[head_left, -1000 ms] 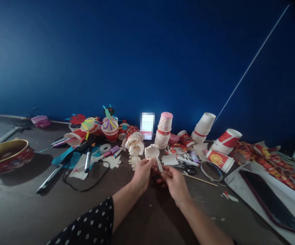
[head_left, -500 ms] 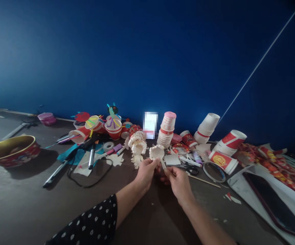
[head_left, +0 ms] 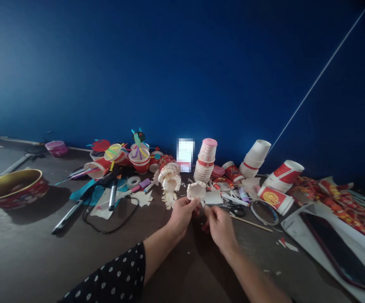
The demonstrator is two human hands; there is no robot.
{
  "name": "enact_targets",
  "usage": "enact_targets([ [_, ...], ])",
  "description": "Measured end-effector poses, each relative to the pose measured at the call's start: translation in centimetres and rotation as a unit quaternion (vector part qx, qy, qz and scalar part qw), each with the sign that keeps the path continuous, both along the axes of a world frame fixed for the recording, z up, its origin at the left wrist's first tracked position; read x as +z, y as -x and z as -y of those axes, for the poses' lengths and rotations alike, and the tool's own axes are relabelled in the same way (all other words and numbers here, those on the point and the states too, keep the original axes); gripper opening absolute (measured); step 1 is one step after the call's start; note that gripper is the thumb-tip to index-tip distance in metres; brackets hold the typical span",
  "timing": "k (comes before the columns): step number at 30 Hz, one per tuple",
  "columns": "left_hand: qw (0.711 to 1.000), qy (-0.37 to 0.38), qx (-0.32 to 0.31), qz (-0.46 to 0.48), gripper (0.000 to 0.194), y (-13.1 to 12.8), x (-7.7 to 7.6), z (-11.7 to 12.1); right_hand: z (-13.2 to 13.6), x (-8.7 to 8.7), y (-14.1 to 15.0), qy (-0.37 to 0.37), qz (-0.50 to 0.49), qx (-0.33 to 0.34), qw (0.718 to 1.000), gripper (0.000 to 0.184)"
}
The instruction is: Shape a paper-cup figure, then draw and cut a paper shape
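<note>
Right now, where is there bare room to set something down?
The widest bare tabletop lies left, below the red bowl and left of the black marker. A smaller patch sits between the right hand and the white sheet, with paper scraps. It is crowded along the wall, around the paper cups.

Blue wall: the smooth dark blue wall (head_left: 169, 71) is lighter at the top left and goes nearly black in the top right corner.
Bowl: the round red and gold bowl (head_left: 13, 189) drops a dark shadow on the right.
Hands: the left hand (head_left: 182, 216) and right hand (head_left: 220, 227) make soft shadows below.
White patch: the small bright white square (head_left: 185, 155) is blurry blocks.
Edges: lines bend and lean.
</note>
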State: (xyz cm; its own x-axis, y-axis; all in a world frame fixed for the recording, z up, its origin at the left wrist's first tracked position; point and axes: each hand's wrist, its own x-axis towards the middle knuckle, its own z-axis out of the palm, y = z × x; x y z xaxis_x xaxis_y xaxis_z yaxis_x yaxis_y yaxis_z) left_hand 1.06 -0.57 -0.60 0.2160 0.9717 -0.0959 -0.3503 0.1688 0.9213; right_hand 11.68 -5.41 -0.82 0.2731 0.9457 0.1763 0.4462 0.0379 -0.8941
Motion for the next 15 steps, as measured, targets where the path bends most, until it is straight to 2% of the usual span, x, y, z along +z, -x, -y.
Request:
enact_targets([
  [10, 0.999, -0.007, -0.043, -0.031, 0.029, -0.08, 0.23, 0.46, 0.08, 0.78, -0.13, -0.015, 0.047, -0.017, 0.999, 0.044],
  [15, 0.998, 0.008, -0.051, -0.022, 0.028, -0.16, 0.63, 0.79, 0.05, 0.63, -0.15, -0.019, 0.035, -0.033, 0.999, 0.045],
])
